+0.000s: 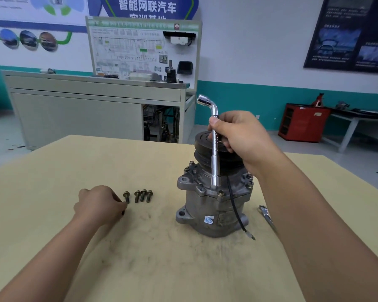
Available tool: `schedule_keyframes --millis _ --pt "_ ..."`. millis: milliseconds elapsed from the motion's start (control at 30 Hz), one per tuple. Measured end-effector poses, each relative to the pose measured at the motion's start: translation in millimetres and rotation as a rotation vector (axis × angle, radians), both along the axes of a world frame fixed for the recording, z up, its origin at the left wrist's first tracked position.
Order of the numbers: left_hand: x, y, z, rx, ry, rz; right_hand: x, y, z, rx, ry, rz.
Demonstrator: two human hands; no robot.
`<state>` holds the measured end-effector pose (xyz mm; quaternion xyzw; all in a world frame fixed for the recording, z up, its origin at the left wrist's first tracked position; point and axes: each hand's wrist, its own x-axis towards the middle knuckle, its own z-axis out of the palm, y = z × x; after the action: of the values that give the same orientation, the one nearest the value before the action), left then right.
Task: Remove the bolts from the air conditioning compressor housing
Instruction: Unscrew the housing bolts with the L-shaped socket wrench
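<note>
The grey compressor [214, 205] stands upright on the tan table [140, 247], its black pulley [200, 147] on top. My right hand [238, 136] grips the shaft of a chrome L-shaped socket wrench [215, 158]; its lower socket hangs just above the housing flange, near a bolt [220, 194] seated there. More bolts [249, 184] sit in the flange at the right. Several loose bolts [143, 195] lie in a row left of the compressor. My left hand [99, 204] pinches a bolt [126, 197] at the row's left end.
A flat wrench [265, 214] lies on the table right of the compressor, partly under my right forearm. A black cable [238, 214] hangs down the housing's front. Behind the table stand a grey workbench [92, 101] and a red cabinet [303, 123].
</note>
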<state>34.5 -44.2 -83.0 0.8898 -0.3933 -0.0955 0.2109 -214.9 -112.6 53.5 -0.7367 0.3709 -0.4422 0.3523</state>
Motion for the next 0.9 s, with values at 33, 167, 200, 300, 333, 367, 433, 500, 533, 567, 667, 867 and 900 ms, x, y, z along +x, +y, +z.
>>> schedule_keyframes --millis 33,167,200,300,333,367,433,500,533,567,667,867,900 --pt "-0.9 -1.8 -1.1 -0.005 0.005 0.012 -0.1 0.0 0.2 -0.003 0.000 -0.003" --pt "-4.4 -5.4 -4.1 -0.004 -0.002 0.043 0.7 0.0 0.7 -0.008 0.000 0.003" --pt "-4.0 -5.4 -4.7 -0.007 0.003 0.045 0.9 0.0 0.7 -0.006 -0.005 0.007" --pt "-4.8 -3.4 -4.0 -0.039 -0.005 0.048 -0.3 -0.6 -0.2 -0.011 -0.009 0.015" --pt "-6.3 -2.6 -3.0 -0.061 -0.055 0.043 -0.7 -0.3 -0.2 -0.012 -0.022 0.023" --pt "-9.5 -2.2 -1.2 -0.097 -0.117 0.031 -1.4 0.0 -0.1 -0.009 -0.042 0.035" --pt "-21.7 -1.5 4.3 -0.246 -0.186 -0.024 -2.5 0.7 0.2 0.000 -0.079 0.058" --pt "-39.4 -2.3 11.8 -0.465 -0.181 -0.126 -3.7 1.2 1.2 -0.003 -0.089 0.061" --pt "-49.3 -2.4 16.6 -0.575 -0.180 -0.188 -4.1 2.0 1.7 -0.006 -0.089 0.062" --pt "-59.9 -2.3 21.9 -0.673 -0.178 -0.252 -4.7 3.5 1.8 -0.010 -0.096 0.069" --pt "-89.7 -3.2 40.2 -0.894 -0.094 -0.410 -7.3 10.2 0.9 -0.032 -0.173 0.144" --pt "-126.7 -10.7 73.7 -1.070 -0.032 -0.638 -16.8 11.9 -3.0 -0.004 -0.342 0.251" --pt "-130.6 -13.3 76.0 -1.066 -0.057 -0.699 -17.5 10.9 -3.4 -0.006 -0.362 0.258"
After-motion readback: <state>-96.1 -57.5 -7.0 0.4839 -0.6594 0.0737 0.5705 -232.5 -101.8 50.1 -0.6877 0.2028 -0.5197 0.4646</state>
